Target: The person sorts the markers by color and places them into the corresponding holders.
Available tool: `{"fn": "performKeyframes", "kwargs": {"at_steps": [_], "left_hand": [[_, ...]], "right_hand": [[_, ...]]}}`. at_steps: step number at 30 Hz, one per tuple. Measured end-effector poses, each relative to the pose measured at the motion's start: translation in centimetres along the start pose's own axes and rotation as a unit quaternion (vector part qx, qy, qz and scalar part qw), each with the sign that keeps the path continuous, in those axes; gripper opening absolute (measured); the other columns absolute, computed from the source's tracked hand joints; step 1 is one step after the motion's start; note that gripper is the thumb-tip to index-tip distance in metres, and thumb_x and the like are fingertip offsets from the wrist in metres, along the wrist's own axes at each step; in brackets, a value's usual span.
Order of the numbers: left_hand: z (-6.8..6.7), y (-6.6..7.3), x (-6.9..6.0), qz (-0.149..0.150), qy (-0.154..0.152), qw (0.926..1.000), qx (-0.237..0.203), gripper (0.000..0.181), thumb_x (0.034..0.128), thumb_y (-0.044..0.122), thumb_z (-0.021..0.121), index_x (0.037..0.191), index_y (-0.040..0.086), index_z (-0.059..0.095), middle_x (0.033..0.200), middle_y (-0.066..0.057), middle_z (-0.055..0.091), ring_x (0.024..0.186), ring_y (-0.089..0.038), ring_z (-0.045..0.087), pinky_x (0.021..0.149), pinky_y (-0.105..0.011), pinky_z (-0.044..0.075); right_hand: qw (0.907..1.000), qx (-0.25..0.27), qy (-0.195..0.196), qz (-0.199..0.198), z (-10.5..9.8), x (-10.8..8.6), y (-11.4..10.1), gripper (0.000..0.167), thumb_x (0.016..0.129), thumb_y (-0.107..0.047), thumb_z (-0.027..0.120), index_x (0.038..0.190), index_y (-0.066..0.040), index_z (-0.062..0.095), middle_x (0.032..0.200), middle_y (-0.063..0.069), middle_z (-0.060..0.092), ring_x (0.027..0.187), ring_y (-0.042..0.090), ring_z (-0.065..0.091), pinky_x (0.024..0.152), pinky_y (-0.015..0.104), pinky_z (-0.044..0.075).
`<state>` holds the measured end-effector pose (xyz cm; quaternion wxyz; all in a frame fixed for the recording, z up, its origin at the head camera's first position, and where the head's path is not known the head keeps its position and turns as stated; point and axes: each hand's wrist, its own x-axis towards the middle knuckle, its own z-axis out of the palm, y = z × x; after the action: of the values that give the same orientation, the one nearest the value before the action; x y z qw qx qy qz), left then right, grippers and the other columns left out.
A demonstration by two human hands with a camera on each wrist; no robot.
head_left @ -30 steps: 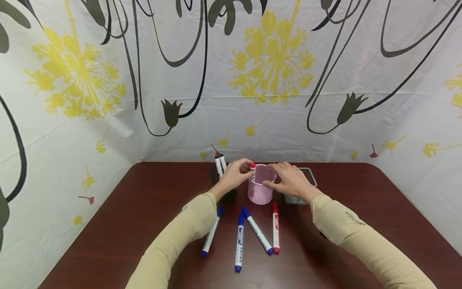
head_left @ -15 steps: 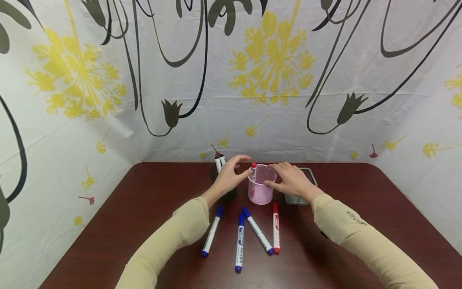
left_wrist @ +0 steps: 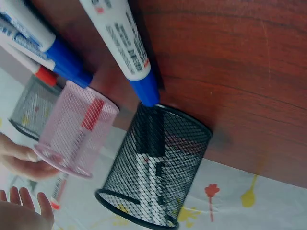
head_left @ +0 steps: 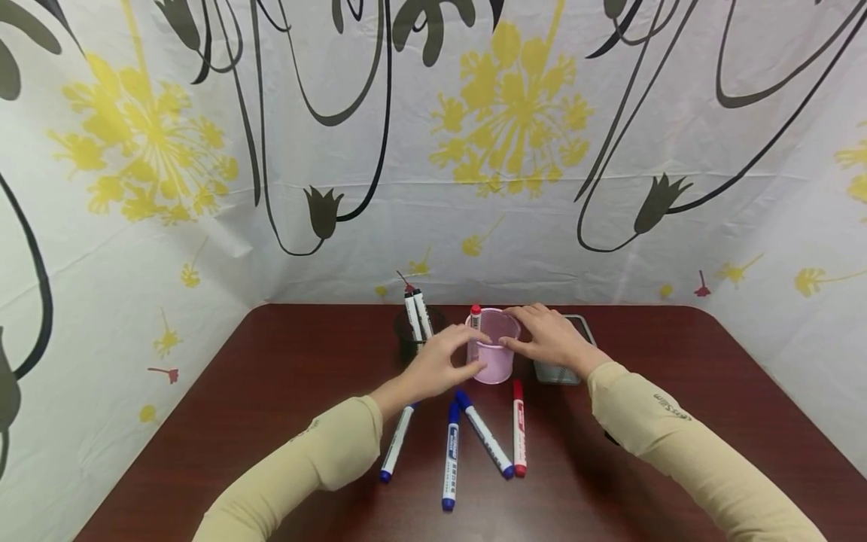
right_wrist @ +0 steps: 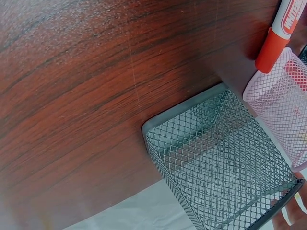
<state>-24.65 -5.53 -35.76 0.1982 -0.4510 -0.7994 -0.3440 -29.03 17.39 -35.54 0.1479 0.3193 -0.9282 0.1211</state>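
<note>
A pink mesh pen holder (head_left: 496,367) stands at the middle of the table's far side. Inside it, against the left wall, a red-capped whiteboard marker (head_left: 476,319) stands upright. My right hand (head_left: 552,336) holds the holder's rim at the right, thumb in front and fingers behind. Just left of the pink holder and in front of it is my left hand (head_left: 439,365), its fingers spread from the thumb, with nothing in it. Behind that hand, a black mesh pen holder (left_wrist: 158,172) contains black-and-white markers (head_left: 415,315).
Right of the pink holder is a grey mesh holder (right_wrist: 216,158), partly behind my right hand. Nearer me lie a left blue marker (head_left: 398,444), a middle blue marker (head_left: 450,459), a slanted blue marker (head_left: 486,436) and a red marker (head_left: 519,436).
My left hand has let go of the red marker, which stays in the pink holder. That hand has then moved down and toward me. My right hand keeps its place.
</note>
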Motion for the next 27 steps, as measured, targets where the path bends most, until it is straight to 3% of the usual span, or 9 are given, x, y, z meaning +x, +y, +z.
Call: {"fn": "performKeyframes", "kwargs": {"at_steps": [5,9,12,16,22,27], "left_hand": [[0.8,1.2,-0.6,0.067,-0.071,0.9932,0.063,0.027,0.0773,0.020,0.067,0.102,0.010,0.061,0.102,0.000,0.058,0.095,-0.010,0.050,0.082,-0.021,0.037],[1.6,2.1,-0.7,0.136,-0.135,0.9756,0.107,0.025,0.0805,0.025,0.063,0.102,0.012,0.061,0.102,0.003,0.058,0.100,-0.009,0.049,0.088,-0.020,0.033],[2.3,2.7,-0.8,0.172,-0.178,0.9599,0.132,0.025,0.0815,0.027,0.061,0.103,0.014,0.061,0.101,0.005,0.058,0.098,-0.008,0.049,0.089,-0.017,0.031],[3.3,3.5,-0.8,0.197,-0.228,0.9389,0.166,0.027,0.0827,0.031,0.059,0.105,0.016,0.061,0.101,0.007,0.057,0.094,-0.007,0.048,0.087,-0.015,0.031],[4.8,4.2,-1.1,0.217,-0.272,0.9159,0.200,0.028,0.0838,0.034,0.058,0.107,0.019,0.061,0.102,0.009,0.057,0.097,-0.005,0.047,0.085,-0.017,0.033],[5.7,4.6,-1.6,0.249,-0.301,0.8855,0.252,0.025,0.0869,0.033,0.052,0.109,0.022,0.060,0.102,0.011,0.055,0.097,-0.006,0.047,0.083,-0.020,0.034]], "right_hand": [[1.0000,0.001,0.001,-0.006,0.0,0.0,0.1,0.059,0.079,-0.048,0.058,0.119,-0.005,0.052,0.110,0.013,0.056,0.098,0.028,0.049,0.083,0.048,0.037],[0.9999,0.003,0.004,-0.012,-0.1,0.1,0.1,0.058,0.079,-0.046,0.060,0.118,-0.004,0.053,0.109,0.012,0.057,0.098,0.028,0.049,0.081,0.047,0.037],[0.9999,0.006,0.001,-0.015,-0.2,0.2,0.0,0.057,0.078,-0.045,0.061,0.117,-0.004,0.054,0.108,0.013,0.057,0.097,0.028,0.050,0.080,0.047,0.038],[0.9998,0.008,-0.004,-0.018,-0.4,0.3,0.0,0.057,0.078,-0.045,0.062,0.116,-0.004,0.054,0.107,0.013,0.057,0.096,0.028,0.050,0.078,0.046,0.039],[0.9997,0.009,-0.008,-0.019,-0.5,0.4,0.1,0.057,0.078,-0.046,0.061,0.116,-0.004,0.054,0.106,0.013,0.058,0.095,0.028,0.050,0.078,0.047,0.039],[0.9998,0.011,-0.015,-0.011,-0.5,0.4,0.1,0.058,0.077,-0.048,0.061,0.116,-0.005,0.054,0.106,0.012,0.058,0.096,0.027,0.050,0.079,0.046,0.039]]}}
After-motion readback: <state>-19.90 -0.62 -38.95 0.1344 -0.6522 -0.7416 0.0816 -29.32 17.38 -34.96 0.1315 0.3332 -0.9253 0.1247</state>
